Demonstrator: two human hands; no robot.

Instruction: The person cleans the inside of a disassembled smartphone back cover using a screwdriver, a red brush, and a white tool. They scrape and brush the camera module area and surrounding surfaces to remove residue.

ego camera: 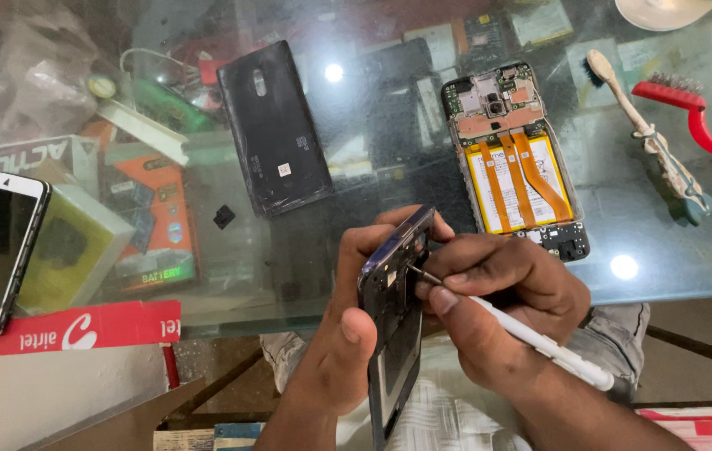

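Edge-up in the closed left hand (348, 334), a dark phone frame (394, 326) faces the right hand (498, 309), which pinches a white-handled screwdriver (540, 338), tip inside the frame for steadiness.

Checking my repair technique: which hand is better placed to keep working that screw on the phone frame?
Likely right: the right hand grips the white screwdriver, tip on the phone frame, while the left hand steadies it.

Back cover (274, 129) left of opened phone (516, 159); brushes (665, 125) right.
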